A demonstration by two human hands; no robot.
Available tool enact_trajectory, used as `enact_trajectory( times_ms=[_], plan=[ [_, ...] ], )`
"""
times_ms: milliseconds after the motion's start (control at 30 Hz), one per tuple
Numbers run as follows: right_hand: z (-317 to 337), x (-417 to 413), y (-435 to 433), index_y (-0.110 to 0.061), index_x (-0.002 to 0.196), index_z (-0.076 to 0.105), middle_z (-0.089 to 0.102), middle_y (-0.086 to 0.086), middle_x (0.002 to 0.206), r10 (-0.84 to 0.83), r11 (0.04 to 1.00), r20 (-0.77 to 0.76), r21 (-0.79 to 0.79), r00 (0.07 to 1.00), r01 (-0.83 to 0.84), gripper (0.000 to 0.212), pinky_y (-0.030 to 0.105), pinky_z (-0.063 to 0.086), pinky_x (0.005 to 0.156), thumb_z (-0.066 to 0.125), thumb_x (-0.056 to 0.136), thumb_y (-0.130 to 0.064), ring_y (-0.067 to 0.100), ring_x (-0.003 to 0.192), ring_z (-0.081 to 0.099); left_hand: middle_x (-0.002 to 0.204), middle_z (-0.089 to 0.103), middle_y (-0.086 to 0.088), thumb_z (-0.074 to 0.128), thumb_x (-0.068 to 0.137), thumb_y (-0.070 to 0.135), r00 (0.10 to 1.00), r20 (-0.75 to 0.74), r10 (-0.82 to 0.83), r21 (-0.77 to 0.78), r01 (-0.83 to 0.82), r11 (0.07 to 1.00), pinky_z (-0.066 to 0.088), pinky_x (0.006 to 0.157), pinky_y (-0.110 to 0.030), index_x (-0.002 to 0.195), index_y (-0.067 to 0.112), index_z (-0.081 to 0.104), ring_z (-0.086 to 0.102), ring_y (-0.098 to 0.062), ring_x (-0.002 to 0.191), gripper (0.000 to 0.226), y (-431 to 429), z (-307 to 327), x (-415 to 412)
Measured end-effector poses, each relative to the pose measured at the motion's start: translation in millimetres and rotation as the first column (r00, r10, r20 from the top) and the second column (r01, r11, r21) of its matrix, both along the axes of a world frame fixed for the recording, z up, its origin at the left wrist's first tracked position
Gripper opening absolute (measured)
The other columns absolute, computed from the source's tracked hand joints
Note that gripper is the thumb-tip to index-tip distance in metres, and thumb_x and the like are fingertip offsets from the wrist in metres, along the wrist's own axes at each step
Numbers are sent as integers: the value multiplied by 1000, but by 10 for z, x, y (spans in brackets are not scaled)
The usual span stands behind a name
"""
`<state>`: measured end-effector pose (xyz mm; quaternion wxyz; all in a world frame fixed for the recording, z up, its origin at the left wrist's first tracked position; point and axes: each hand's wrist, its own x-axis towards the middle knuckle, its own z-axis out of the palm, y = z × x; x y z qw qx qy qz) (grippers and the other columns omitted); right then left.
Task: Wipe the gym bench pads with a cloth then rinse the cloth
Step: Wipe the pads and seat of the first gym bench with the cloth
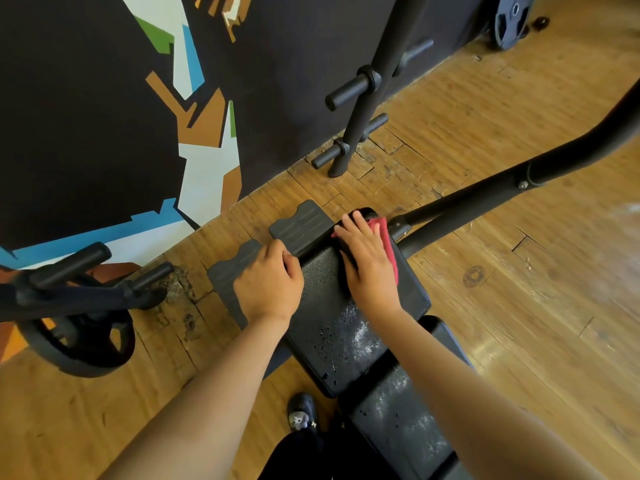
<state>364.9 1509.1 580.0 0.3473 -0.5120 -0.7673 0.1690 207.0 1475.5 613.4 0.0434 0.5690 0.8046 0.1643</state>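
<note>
A black gym bench pad (332, 327) runs from the lower middle toward the centre, with wet spots and white streaks on it. A second pad (401, 424) continues toward me. My right hand (369, 261) presses a red cloth (388, 240) flat on the far end of the pad, fingers straight. My left hand (268, 282) grips the pad's left edge with curled fingers.
Two grey footplates (299, 223) lie on the wooden floor beyond the pad. A black frame tube (502, 188) rises to the right. A plate rack post (367, 91) stands by the painted wall. A weight plate (81, 341) sits at left. My shoe (301, 412) is below.
</note>
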Motion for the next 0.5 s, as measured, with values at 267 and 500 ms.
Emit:
enact_trajectory(
  times_ms=[267,500],
  plan=[
    [4,160,206,-20,132,56,40,1,150,-86,996,101,-20,991,88,38,43,8,120,44,99,-33,18,146,20,72,52,4,46,94,21,1000,19,4,4,-4,1000,15,48,-20,81,16,53,41,-18,51,16,-3,10,5],
    [60,-19,-62,-34,133,54,37,-5,152,-106,988,13,-110,994,107,44,49,-2,120,30,100,-50,14,147,15,75,55,3,44,95,23,1000,13,5,-7,-5,1000,16,48,-20,84,17,55,41,-14,52,17,-10,26,1]
  ],
)
